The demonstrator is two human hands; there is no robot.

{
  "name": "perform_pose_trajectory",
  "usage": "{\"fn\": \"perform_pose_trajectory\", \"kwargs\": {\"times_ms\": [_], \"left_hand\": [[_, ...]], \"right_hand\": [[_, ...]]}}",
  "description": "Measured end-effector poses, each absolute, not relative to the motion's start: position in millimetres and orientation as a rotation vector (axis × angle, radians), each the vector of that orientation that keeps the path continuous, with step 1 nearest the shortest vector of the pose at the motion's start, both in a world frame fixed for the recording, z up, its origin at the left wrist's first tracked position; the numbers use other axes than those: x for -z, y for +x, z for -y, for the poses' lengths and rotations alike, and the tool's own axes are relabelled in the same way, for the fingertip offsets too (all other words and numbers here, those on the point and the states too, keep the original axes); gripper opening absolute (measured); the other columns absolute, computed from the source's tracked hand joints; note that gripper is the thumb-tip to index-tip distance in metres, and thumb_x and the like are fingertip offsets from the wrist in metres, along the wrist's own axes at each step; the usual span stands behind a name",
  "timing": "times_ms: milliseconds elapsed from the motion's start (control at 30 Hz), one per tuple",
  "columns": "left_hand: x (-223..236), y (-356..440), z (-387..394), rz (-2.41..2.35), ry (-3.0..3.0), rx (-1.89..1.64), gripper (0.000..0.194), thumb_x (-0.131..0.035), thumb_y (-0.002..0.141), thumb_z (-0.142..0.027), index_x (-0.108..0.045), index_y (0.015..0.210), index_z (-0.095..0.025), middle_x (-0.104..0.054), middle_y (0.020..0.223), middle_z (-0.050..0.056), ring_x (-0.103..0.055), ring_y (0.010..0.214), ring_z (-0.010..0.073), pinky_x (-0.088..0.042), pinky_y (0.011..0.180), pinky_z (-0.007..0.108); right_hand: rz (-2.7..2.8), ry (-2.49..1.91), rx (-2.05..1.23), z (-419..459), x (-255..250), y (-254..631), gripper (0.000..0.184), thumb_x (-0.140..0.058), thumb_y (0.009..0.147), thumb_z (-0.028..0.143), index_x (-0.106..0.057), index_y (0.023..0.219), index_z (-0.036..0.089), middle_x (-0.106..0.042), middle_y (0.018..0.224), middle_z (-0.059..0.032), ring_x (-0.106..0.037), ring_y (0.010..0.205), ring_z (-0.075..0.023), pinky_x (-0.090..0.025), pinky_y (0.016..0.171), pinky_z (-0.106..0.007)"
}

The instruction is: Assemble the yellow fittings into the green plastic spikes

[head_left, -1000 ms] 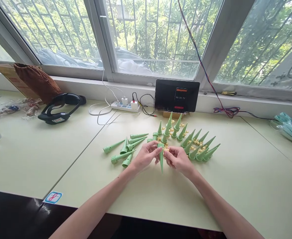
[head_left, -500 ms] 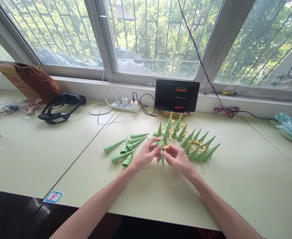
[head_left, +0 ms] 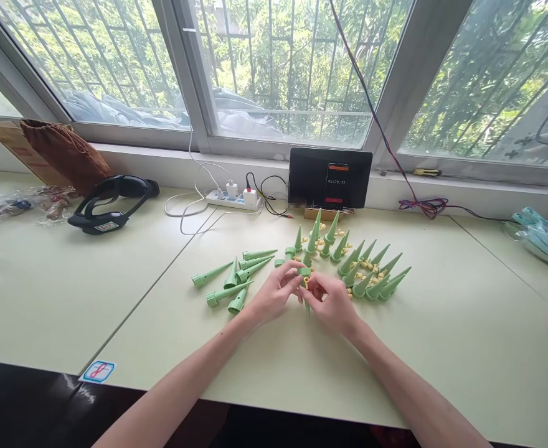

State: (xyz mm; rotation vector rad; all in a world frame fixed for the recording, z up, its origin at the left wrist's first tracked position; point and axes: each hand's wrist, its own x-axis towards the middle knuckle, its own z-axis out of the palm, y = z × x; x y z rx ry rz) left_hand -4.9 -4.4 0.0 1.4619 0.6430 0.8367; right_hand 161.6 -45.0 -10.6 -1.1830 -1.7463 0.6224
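Observation:
My left hand is closed on a green plastic watering spike, its capped end up and its tip pointing down. In the fingers of my right hand is a small yellow valve, pressed against the spike's side; the fingers partly hide how the two meet. To the left lie several loose green spikes without yellow parts. Beyond and right of my hands, several capped spikes stand upright, with small yellow valves among them.
Behind the spikes a dark tablet screen leans on the sill, with a phone timer before it. A white power strip with cables lies left of it. Farther left are a black headset and a brown pouch.
The yellow valve has turned from sideways to facing me at the spike's side. My right hand has moved slightly left, closer in. The view has shifted a little.

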Motion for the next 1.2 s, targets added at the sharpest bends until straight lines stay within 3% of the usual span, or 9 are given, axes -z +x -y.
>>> {"fn": "perform_pose_trajectory", "kwargs": {"times_ms": [267,600,1200], "left_hand": [[4.1,-3.6,5.2,-0.629,1.432,-0.85,0.027,-0.058,0.093,-0.042,-0.053,0.109,-0.02,-0.063,0.083,0.001,-0.063,0.074,0.0152,-0.054,0.075,0.033],[7.9,-2.6,5.7,-0.602,1.436,-0.873,0.027,-0.057,0.094,-0.041,-0.05,0.106,-0.018,-0.061,0.074,0.0,-0.06,0.063,0.0137,-0.052,0.064,0.031],[4.9,-0.5,7.2,-0.646,1.441,-0.907,0.03,-0.061,0.091,-0.044,-0.053,0.104,-0.019,-0.061,0.071,-0.001,-0.058,0.057,0.0125,-0.049,0.062,0.029]], "right_hand": [[1.765,-1.217,-0.496,46.0,12.8,159.6,0.027,-0.056,0.087,0.026,-0.041,0.065,0.022,-0.049,0.059,0.0031,-0.042,0.053,-0.0118,-0.036,0.053,-0.025],[1.767,-1.162,-0.448,47.2,13.1,158.8,0.03,-0.055,0.09,0.023,-0.043,0.062,0.022,-0.054,0.059,0.0021,-0.045,0.052,-0.0118,-0.038,0.053,-0.025],[1.77,-1.153,-0.408,47.1,13.0,157.8,0.031,-0.053,0.09,0.022,-0.043,0.06,0.022,-0.054,0.059,0.0009,-0.046,0.053,-0.0123,-0.039,0.053,-0.025]]}}
